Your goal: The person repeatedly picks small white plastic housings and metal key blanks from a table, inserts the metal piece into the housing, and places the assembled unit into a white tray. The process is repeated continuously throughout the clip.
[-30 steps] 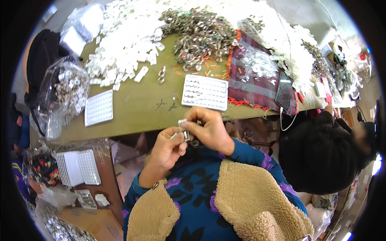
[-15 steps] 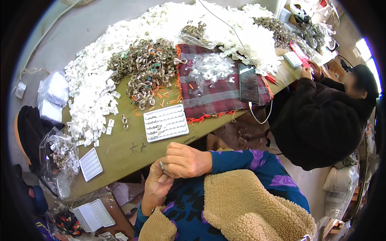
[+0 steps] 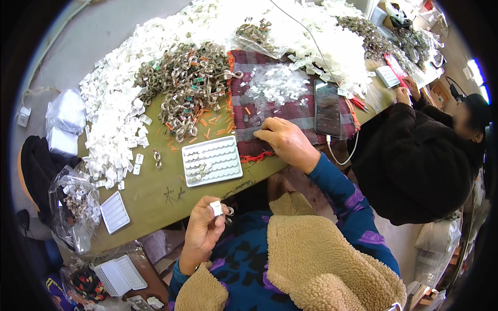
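Note:
My left hand (image 3: 201, 233) is closed in front of my body, below the table's near edge. Between its thumb and fingers it grips a small white tag (image 3: 216, 208); a shiny looped piece (image 3: 229, 211) shows beside the fingers. Out over the plaid cloth (image 3: 290, 129), my right hand (image 3: 288, 141) has its fingers bent together, tips down on the fabric. What they pinch, if anything, is hidden. Small clear pieces (image 3: 275, 85) lie heaped just beyond those fingertips. Left of the right hand sits a white tray (image 3: 212, 161) with rows of scalloped slots, several small round pieces in its lower rows.
White tags (image 3: 111, 114) form a large bank along the table's far and left sides. Shiny looped pieces (image 3: 189, 88) are piled beside the cloth, with orange strips (image 3: 207, 132) scattered near. A phone (image 3: 327, 109) with a white cable lies on the cloth. A dark-clothed person (image 3: 410, 160) works at right.
My hands, together before, have parted. The right hand has moved up and right onto the plaid cloth; the left stays low, and the white tag in it now shows.

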